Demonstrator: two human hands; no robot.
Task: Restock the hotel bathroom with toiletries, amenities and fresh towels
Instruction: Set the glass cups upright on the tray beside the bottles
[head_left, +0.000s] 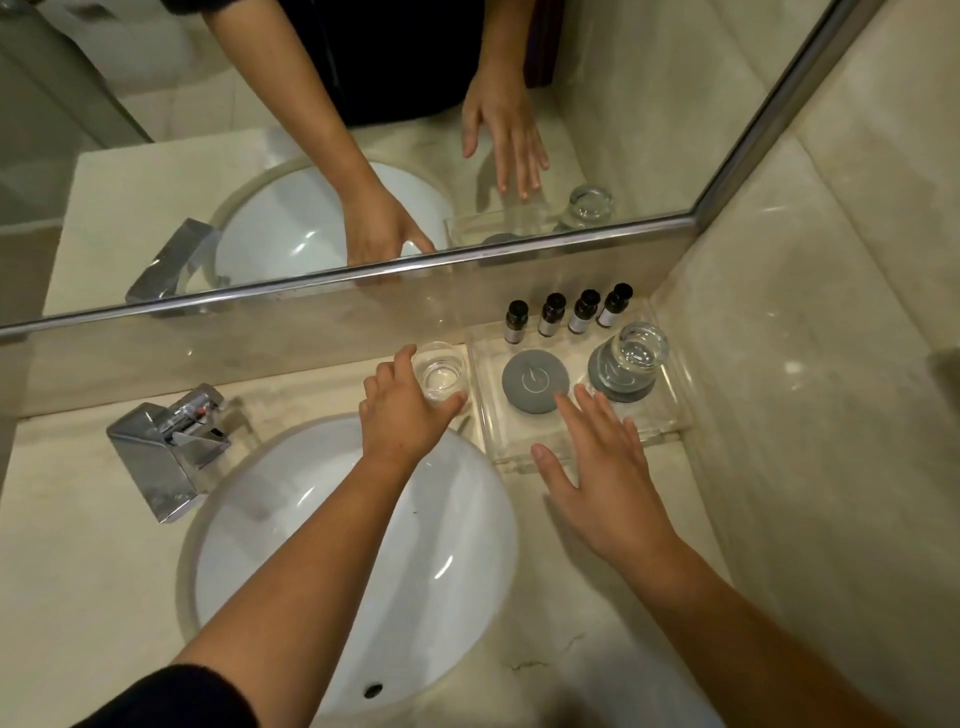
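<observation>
Head view: left grip (402, 410) curls round a glass (439, 374) beside the tray (667, 408), right grip (597, 467) spread; bottles (552, 314) placed, one coaster (535, 382) bare.

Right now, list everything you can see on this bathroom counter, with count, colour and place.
Tray: one, clear, right corner of counter.
Bottles: four, dark caps, pale labels, back of tray.
Coasters: two, grey, in tray.
Tray glass: one, clear, on right coaster.
Counter glass: one, clear, left of tray.
Basin: one, white, centre.
Faucet: one, chrome, left of basin.
Mirror: one, behind counter.
Left hand: grips counter glass.
Right hand: open, over tray's front.
</observation>
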